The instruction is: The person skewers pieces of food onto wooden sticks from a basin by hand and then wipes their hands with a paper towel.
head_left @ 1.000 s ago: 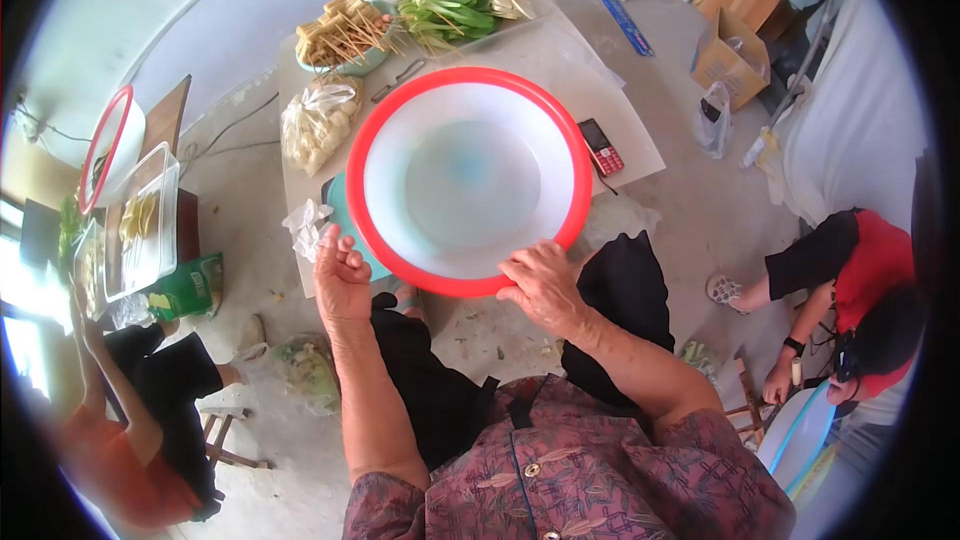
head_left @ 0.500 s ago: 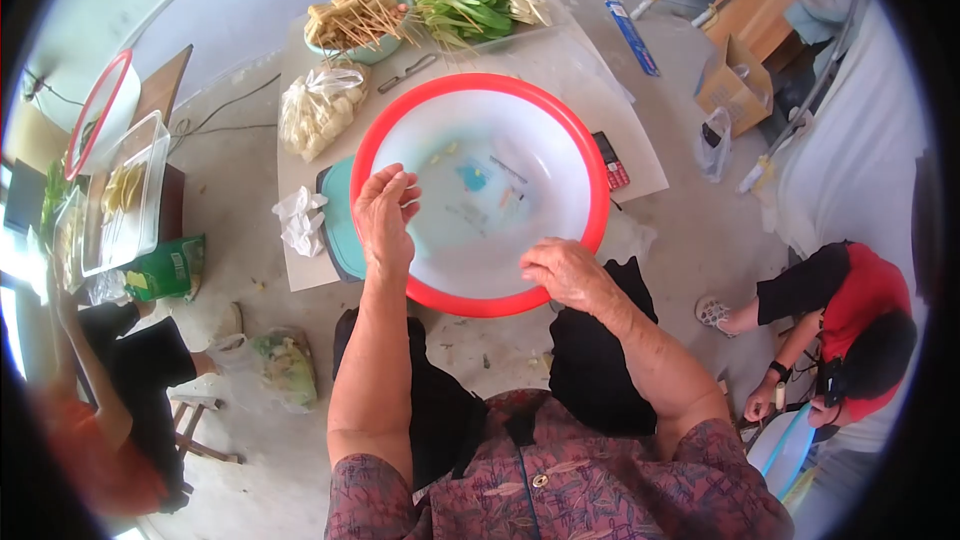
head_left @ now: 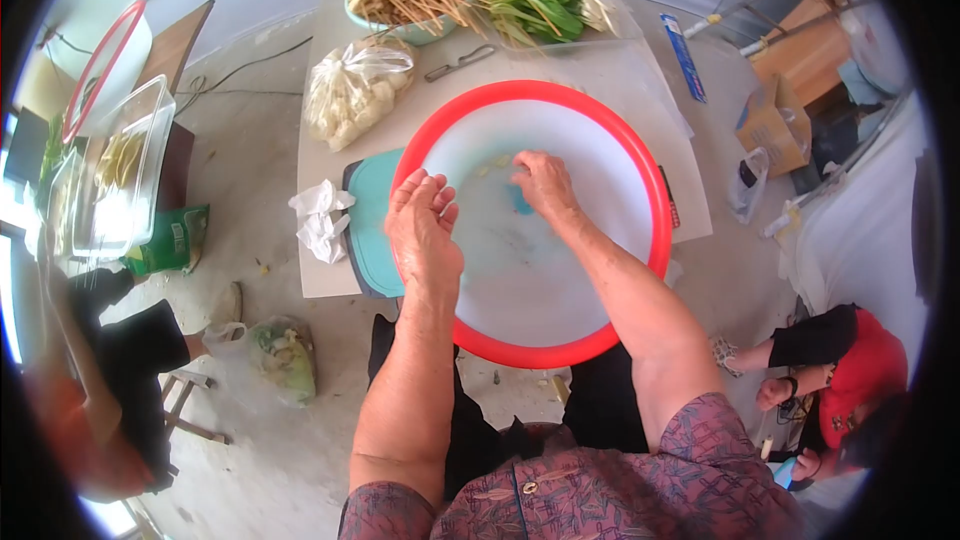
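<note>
Basin (head_left: 530, 280) — white inside, red-rimmed

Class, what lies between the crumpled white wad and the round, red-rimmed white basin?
In the head view, a flat teal board lies between the wad and the basin; the basin's rim hides the board's right edge.

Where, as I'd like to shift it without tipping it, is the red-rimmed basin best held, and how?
Probably by the thick red rim of the basin, left grip and right grip at opposite sides, each coming from outside. The basin is round, opens upward and far wider than either grip, so one alone might tip it.
</note>
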Demonstrator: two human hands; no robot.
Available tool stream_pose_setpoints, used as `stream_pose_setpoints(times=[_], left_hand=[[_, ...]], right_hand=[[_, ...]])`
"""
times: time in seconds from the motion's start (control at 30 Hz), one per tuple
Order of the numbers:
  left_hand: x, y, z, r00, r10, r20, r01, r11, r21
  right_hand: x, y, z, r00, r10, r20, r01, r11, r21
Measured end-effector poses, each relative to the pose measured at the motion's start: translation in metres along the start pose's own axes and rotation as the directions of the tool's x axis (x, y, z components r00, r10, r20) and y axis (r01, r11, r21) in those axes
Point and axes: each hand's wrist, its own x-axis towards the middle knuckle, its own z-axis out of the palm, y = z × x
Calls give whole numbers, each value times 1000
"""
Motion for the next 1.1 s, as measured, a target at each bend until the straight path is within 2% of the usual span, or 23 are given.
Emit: stream_pose_setpoints(times=[0.1, 0.17, 0.33, 0.4, 0.5, 0.63, 0.7, 0.73, 0.8, 0.83, 0.87, 0.9, 0.93, 0.97, 1.03, 1.1], left_hand=[[0, -1, 2, 1000, -3, -20, 3, 1000, -23], [0, -2, 3, 998, -7, 58, 8, 1000, -16], [-2, -7, 6, 995, -69, 75, 72, 997, -30], [-2, -6, 7, 991, -102, 92, 103, 995, -11], [-3, -5, 7, 987, -122, 107, 122, 993, 5], [-3, -7, 6, 987, -127, 95, 125, 992, 28], [-4, -9, 4, 990, -116, 77, 113, 993, 40], [-4, -9, 6, 992, -106, 63, 102, 993, 54], [-5, -10, 7, 993, -107, 50, 104, 993, 61], [-7, -11, 8, 993, -112, 26, 110, 992, 70], [-8, -13, 9, 993, -114, 30, 112, 991, 69], [-9, -16, 9, 980, -168, 110, 170, 985, -7], [-10, -19, 7, 959, -213, 186, 231, 969, -82], [-9, -24, 6, 963, -211, 168, 229, 969, -92], [-5, -36, -2, 912, -150, 382, 205, 973, -108], [-9, -31, 6, 946, -196, 258, 212, 977, -34]], right_hand=[[14, -18, 15, 997, 39, -65, -43, 997, -61], [16, -25, 25, 998, 13, -66, -19, 995, -94], [13, -41, 50, 991, -57, -121, 30, 977, -210], [10, -36, 60, 976, -141, -166, 119, 984, -136], [7, -32, 61, 980, -173, -96, 168, 984, -65], [2, -24, 64, 960, -239, -148, 241, 971, -10], [-5, -28, 53, 993, -51, -106, 73, 974, 217], [-8, -38, 38, 992, -54, -113, 77, 974, 213], [-16, -72, -2, 985, -91, -144, 133, 938, 321], [-20, -84, -16, 985, -89, -150, 133, 939, 317], [-25, -95, -28, 967, -150, -206, 211, 926, 313], [-30, -104, -37, 942, -213, -260, 289, 907, 307], [-38, -110, -43, 944, -222, -242, 295, 898, 326], [-42, -114, -51, 947, -229, -224, 296, 895, 333], [-56, -119, -60, 902, -376, -212, 412, 897, 162], [-66, -113, -61, 913, -335, -231, 389, 886, 251]])
